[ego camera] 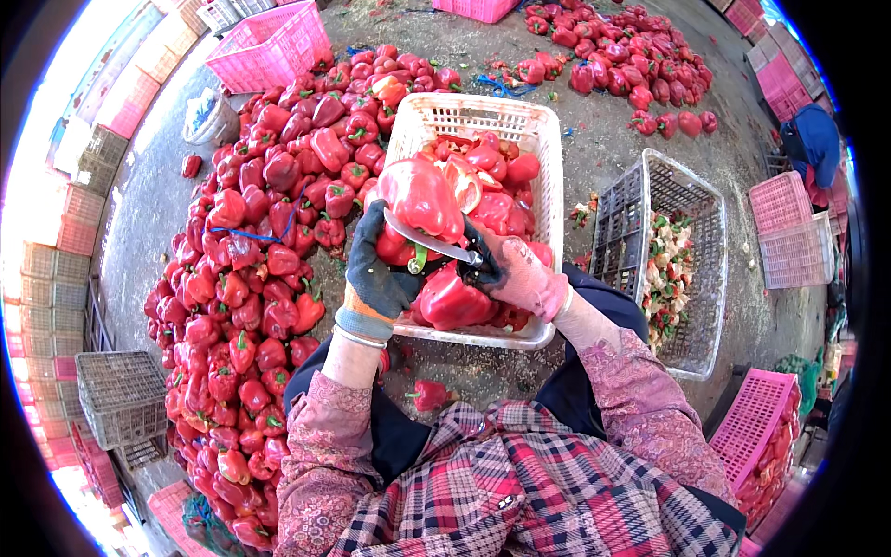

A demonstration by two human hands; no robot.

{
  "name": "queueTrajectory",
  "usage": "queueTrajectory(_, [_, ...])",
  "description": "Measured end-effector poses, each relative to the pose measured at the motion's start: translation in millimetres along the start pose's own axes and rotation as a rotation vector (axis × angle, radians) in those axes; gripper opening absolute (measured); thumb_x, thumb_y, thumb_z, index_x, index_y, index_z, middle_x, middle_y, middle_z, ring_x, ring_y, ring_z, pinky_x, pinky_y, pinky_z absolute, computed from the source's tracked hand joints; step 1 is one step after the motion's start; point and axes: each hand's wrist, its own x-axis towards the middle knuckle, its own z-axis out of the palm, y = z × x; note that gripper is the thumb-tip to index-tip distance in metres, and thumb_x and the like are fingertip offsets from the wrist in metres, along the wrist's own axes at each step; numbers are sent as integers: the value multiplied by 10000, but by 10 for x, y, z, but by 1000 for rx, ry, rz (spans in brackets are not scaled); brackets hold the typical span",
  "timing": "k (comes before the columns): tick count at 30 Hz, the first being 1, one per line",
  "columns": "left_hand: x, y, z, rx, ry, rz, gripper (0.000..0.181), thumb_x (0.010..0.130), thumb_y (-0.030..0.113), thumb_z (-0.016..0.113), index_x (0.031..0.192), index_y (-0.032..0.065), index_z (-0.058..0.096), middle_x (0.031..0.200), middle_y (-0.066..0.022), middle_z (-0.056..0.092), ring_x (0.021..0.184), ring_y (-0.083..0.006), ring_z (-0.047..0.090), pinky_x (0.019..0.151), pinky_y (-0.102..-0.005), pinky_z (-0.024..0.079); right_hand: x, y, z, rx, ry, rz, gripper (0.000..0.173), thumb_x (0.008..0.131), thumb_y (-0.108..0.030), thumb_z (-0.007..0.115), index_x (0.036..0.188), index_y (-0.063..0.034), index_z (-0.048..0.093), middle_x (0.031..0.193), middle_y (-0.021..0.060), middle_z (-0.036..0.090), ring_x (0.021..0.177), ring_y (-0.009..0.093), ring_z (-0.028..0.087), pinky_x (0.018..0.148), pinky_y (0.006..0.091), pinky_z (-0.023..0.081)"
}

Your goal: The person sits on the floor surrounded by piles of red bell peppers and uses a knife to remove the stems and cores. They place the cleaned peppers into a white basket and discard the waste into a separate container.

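Both hands wear work gloves and are held over a white plastic crate (550, 146) of cut red bell peppers (494, 212). In my left hand (376, 278) is a large whole red bell pepper (421, 195), its green stem (418, 259) turned toward me. My right hand (511, 268) grips the handle of a knife with a curved blade (431, 240), which lies across the pepper's stem end. How deep the blade sits in the flesh cannot be made out. Another red pepper (452, 299) rests in the crate just below my hands.
A big heap of red bell peppers (257, 188) spreads along the left, a second pile (626, 63) at the far right. To the right stands a tilted grey crate (703, 348) with pepper cores (665, 271). One loose pepper (428, 395) lies between my legs. A person (814, 143) bends at far right.
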Motion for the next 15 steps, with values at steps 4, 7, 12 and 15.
queueTrajectory(4, [5, -25, -13, 33, -31, 31, 471, 931, 319, 549, 1342, 107, 456, 1318, -121, 517, 1210, -291, 523, 955, -543, 494, 16, -123, -11, 2, -11, 118, 804, 785, -52, 625, 1482, -49, 224, 893, 252, 612, 772, 360, 635, 696, 374, 489])
queueTrajectory(7, [9, -58, 4, 85, -17, 44, 440, 919, 286, 579, 1308, 99, 492, 1270, -116, 558, 1176, -267, 552, 940, -481, 511, 28, -57, 87, 40, 51, 101, 795, 783, -35, 633, 1475, -44, 242, 942, 247, 629, 814, 321, 657, 724, 364, 498])
queueTrajectory(12, [12, -168, 39, 211, 79, 148, 420, 907, 292, 608, 1266, 89, 527, 1197, -89, 604, 1116, -234, 592, 889, -409, 532, 108, -56, 145, 330, 113, 104, 727, 773, 24, 683, 1419, -18, 353, 1125, 104, 662, 981, 127, 612, 858, 314, 502])
queueTrajectory(15, [21, -146, 138, 325, 13, 168, 487, 897, 253, 622, 1323, 76, 464, 1221, -87, 582, 1113, -231, 590, 919, -391, 516, 80, -8, 170, 627, 106, 200, 670, 782, 51, 668, 1391, -26, 396, 1093, 74, 663, 965, 129, 614, 842, 306, 507])
